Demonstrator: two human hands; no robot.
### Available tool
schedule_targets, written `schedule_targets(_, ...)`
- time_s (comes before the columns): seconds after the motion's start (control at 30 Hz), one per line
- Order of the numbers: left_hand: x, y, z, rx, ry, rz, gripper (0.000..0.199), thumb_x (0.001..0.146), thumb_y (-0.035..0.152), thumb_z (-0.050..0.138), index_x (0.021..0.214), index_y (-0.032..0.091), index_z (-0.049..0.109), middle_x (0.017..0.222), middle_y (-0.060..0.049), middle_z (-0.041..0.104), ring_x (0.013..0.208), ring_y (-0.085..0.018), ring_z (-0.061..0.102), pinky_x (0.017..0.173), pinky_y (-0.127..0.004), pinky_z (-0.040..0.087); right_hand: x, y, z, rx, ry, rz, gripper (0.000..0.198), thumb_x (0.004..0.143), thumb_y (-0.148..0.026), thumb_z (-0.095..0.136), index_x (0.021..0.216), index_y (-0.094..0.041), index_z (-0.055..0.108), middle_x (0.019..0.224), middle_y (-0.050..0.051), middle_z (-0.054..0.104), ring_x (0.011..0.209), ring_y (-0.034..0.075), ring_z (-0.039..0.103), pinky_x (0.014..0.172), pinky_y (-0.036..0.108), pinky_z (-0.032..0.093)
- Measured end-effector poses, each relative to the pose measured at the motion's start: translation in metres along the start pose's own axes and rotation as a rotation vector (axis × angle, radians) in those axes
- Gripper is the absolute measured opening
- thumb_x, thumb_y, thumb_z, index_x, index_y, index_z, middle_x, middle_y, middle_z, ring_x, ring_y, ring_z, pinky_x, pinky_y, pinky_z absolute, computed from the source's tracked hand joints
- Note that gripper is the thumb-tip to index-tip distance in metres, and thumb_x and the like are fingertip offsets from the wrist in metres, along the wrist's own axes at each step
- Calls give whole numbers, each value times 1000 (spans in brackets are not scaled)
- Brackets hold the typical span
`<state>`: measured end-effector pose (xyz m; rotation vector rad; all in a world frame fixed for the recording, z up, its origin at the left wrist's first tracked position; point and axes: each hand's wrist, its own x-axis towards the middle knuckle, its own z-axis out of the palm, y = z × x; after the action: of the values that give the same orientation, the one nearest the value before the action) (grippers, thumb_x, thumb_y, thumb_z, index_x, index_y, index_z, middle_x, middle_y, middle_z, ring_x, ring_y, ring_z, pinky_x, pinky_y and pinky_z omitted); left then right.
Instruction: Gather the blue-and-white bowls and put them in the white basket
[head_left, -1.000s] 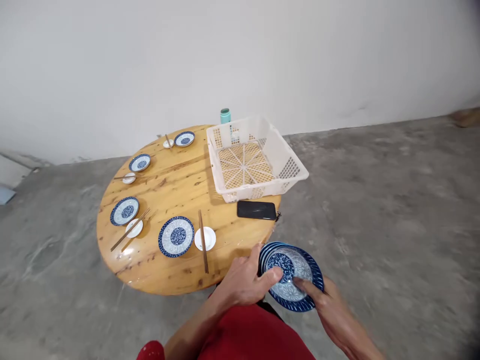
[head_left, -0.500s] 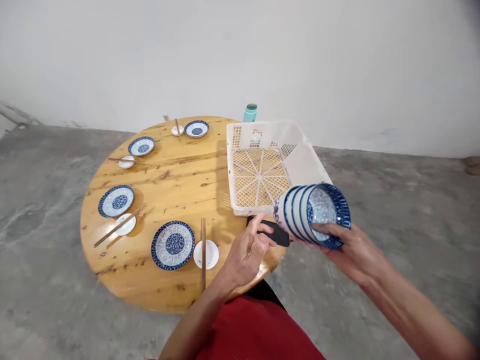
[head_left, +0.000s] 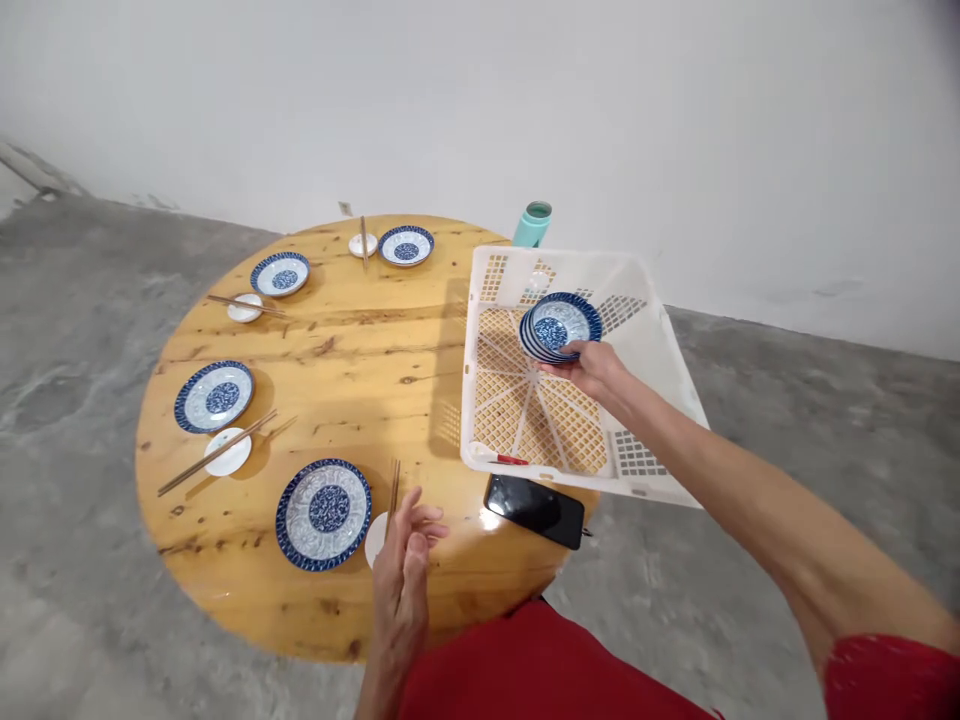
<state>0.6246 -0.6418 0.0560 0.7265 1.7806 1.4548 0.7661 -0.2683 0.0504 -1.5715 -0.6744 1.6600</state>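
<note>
Compared with half a second ago, your right hand (head_left: pixel 592 368) has carried the stack of blue bowls (head_left: pixel 559 326) away from the near edge of the tabletop (head_left: pixel 352 350) and into the white basket (head_left: pixel 675 350); the stack was tipped on its side then, and now sits mouth up over the far half of the basket floor, though you cannot tell whether it rests on the mesh or hangs just above. Your left hand (head_left: pixel 403 570) has dropped back from the black phone (head_left: pixel 534 508) and now hovers with fingers loosely spread, holding nothing, above the near rim beside the nearest small white dish (head_left: pixel 375 540). From the left: 4 blue patterned plates ring the tabletop, the leftmost plate (head_left: pixel 214 396) just inside the left rim with chopsticks (head_left: pixel 217 452) laid across a white dish, the nearest plate (head_left: pixel 323 513) close to the front rim. The middle of the tabletop is bare wood. The basket overhangs the right edge, its near right corner out over the floor (head_left: pixel 787 450). Your right hand's fingers pinch the near rim of the stack. The phone lies at the front rim, just below the basket. A teal cup (head_left: pixel 533 223) stands behind the basket's far wall.
</note>
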Motion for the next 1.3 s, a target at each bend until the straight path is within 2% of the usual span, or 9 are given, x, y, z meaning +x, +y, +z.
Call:
schedule_targets(0.07, -1, 1, 18, 6, -7, -5, 56, 104, 55, 42, 142, 17, 57, 115, -13, 72, 99, -23, 70, 92, -37, 56, 30, 3, 11, 0, 33, 21, 26, 81, 2, 45, 102, -9, 55, 88, 7, 69, 69, 12, 69, 68, 24, 59)
schedule_targets(0.17, 5, 1, 40, 39, -87, 13, 52, 104, 51, 44, 142, 18, 58, 115, -12, 73, 98, -22, 71, 91, -36, 57, 70, 8, 24, 3, 90, 34, 37, 77, 4, 55, 107, -16, 54, 78, 3, 69, 63, 17, 68, 55, 30, 63)
schedule_targets(0.27, 12, 1, 53, 74, -143, 31, 49, 104, 47, 46, 142, 19, 59, 116, -13, 73, 96, -22, 73, 90, -36, 58, 103, 11, 35, -17, 89, 45, 36, 82, 3, 53, 112, -16, 55, 75, 2, 68, 62, 17, 68, 54, 31, 64)
schedule_targets(0.5, 19, -2, 63, 89, -22, 3, 47, 104, 44, 46, 142, 19, 60, 113, -12, 74, 98, -22, 73, 89, -35, 60, 150, 12, 62, -56, 64, 70, 37, 87, -2, 53, 121, -16, 54, 82, 3, 70, 61, 17, 69, 54, 33, 65)
schedule_targets(0.77, 20, 0, 85, 55, 119, -40, 47, 104, 48, 47, 136, 18, 63, 107, -10, 74, 95, -20, 71, 88, -33, 58, 162, 10, 74, -96, 73, 88, 36, 88, -2, 50, 121, -16, 55, 76, 2, 69, 63, 17, 69, 55, 30, 65)
schedule_targets(1.13, 23, 3, 89, 51, 136, -55, 44, 103, 47, 48, 133, 19, 65, 104, -9, 74, 93, -20, 70, 87, -32, 58, 165, 4, 78, -109, 18, 111, 40, 87, 1, 49, 124, -14, 54, 73, 2, 69, 61, 18, 70, 55, 34, 65)
schedule_targets(1.3, 21, 2, 89, 62, 136, -58, 46, 103, 49, 47, 133, 18, 65, 102, -9, 74, 92, -20, 71, 87, -32, 58, 161, 3, 79, -142, -5, 143, 36, 89, -2, 49, 122, -14, 57, 71, 2, 69, 60, 17, 69, 54, 30, 64)
